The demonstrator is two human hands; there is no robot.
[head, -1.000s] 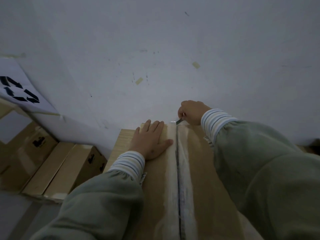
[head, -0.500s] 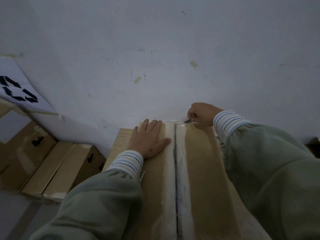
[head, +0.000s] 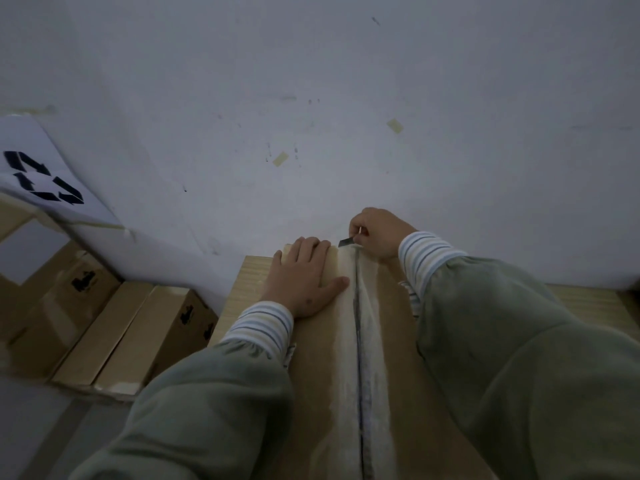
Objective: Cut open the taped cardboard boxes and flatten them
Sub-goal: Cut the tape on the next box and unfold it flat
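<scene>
Shifted back left since half a second ago — right hand (head: 375, 232), grip pinching a small dark blade (head: 346, 241), perhaps touching the far end of the taped seam. Left hand (head: 301, 277) spread flat on the brown cardboard box (head: 398, 341) — unmoved, on the wooden counter (head: 242, 289).

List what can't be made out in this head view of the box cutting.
- Cutter: only the blade tip shows; the right hand curls round its handle.
- Box: its near end is cut off by the bottom edge and its right side lies under the right sleeve.
- Seam: too dim to tell whether the tape is fully slit.
- Left hand: it hides the cardboard under it.
- Floor boxes: prints too small and dark to read.
</scene>
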